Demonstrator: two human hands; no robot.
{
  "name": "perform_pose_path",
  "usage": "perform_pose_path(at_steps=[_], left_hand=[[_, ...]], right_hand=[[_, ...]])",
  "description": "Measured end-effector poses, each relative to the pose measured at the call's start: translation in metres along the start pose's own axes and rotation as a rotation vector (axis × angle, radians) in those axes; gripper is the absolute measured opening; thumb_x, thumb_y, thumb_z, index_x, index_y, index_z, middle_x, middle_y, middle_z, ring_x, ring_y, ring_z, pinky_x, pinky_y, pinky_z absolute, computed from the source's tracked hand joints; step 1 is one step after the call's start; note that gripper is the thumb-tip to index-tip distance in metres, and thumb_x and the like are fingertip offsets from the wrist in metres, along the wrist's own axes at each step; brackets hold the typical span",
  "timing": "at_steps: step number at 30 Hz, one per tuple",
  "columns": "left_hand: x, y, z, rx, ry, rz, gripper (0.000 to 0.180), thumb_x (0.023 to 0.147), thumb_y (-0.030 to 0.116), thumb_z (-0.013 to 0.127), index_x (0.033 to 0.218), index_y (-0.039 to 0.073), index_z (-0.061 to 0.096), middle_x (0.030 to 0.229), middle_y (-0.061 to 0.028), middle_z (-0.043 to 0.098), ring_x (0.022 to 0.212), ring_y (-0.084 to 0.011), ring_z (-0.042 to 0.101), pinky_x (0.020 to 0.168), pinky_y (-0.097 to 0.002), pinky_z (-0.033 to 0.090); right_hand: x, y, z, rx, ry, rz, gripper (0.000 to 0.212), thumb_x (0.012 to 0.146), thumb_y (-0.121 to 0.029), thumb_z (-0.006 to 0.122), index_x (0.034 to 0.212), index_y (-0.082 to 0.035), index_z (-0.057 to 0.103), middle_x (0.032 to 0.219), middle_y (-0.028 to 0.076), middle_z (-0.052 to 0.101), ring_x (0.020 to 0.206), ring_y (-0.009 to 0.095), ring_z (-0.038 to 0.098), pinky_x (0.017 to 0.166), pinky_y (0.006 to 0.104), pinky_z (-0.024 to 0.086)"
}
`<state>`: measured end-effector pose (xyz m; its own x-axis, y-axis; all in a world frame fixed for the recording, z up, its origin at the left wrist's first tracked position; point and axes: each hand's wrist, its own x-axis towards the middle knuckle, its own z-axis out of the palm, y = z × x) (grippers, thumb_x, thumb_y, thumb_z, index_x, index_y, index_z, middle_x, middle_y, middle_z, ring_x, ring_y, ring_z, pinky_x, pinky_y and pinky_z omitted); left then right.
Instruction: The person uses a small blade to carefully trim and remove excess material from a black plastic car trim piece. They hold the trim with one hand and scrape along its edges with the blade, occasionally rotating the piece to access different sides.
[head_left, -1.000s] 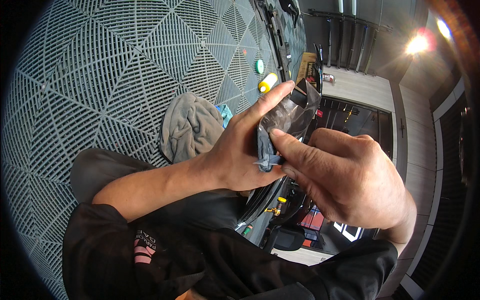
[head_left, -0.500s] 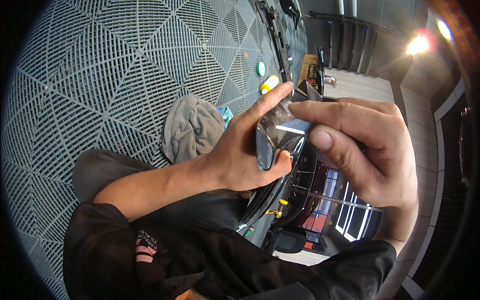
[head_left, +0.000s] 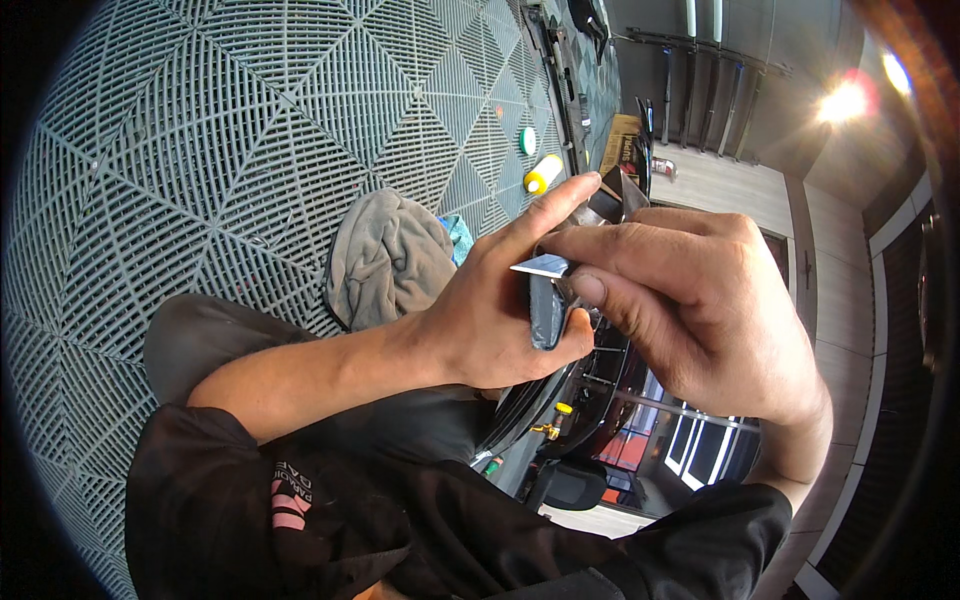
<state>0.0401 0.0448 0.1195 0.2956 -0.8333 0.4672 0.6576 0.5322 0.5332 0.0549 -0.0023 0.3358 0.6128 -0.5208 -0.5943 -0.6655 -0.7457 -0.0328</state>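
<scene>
My left hand [head_left: 490, 320] is wrapped round a dark grey trim piece [head_left: 545, 312], holding it up by its end between thumb and fingers. Over that end, my right hand [head_left: 690, 300] pinches a thin, glossy film [head_left: 542, 265] between thumb and forefinger. The film's pointed corner juts out to the left and catches white light. Both hands are close together, and the right one hides much of the trim piece. Dark, shiny surfaces show beyond the fingers, but I cannot tell where film ends and trim begins.
On the slatted grey floor [head_left: 250, 150] lie a grey cloth [head_left: 390, 255], a blue cloth [head_left: 457, 238], a yellow bottle [head_left: 543, 175] and a green roll [head_left: 527, 140]. Long dark parts [head_left: 565, 95] lie beyond. A glossy black car surface [head_left: 590, 400] is under my right hand.
My right hand has moved left and slightly down, over the trim piece's end. The film, earlier spread in a see-through sheet, now shows as a folded, pointed corner. My left hand has barely shifted.
</scene>
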Motion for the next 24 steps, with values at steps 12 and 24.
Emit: perform_pose_path(at_steps=[12, 24], left_hand=[[-0.003, 0.000, -0.001, -0.075, -0.067, -0.136, 0.097, 0.078, 0.009, 0.074, 0.160, -0.002, 0.023, 0.135, -0.0223, 0.059, 0.120, -0.0301, 0.063, 0.104, -0.0389, 0.049], [-0.007, 0.004, -0.009, -0.356, -0.222, -0.558, 0.091, 0.081, 0.006, 0.074, 0.156, -0.007, 0.025, 0.127, -0.0144, 0.058, 0.113, -0.0202, 0.060, 0.099, -0.0343, 0.050]], right_hand=[[0.002, 0.022, -0.003, 0.213, 0.023, -0.037, 0.018, 0.095, -0.010, 0.069, 0.109, 0.002, 0.073, 0.087, 0.014, 0.074, 0.078, 0.030, 0.074, 0.071, 0.0365, 0.056], [0.011, 0.058, 0.022, 0.411, 0.012, -0.109, 0.021, 0.090, -0.001, 0.069, 0.110, 0.001, 0.075, 0.093, 0.014, 0.076, 0.084, 0.030, 0.075, 0.077, 0.0369, 0.059]])
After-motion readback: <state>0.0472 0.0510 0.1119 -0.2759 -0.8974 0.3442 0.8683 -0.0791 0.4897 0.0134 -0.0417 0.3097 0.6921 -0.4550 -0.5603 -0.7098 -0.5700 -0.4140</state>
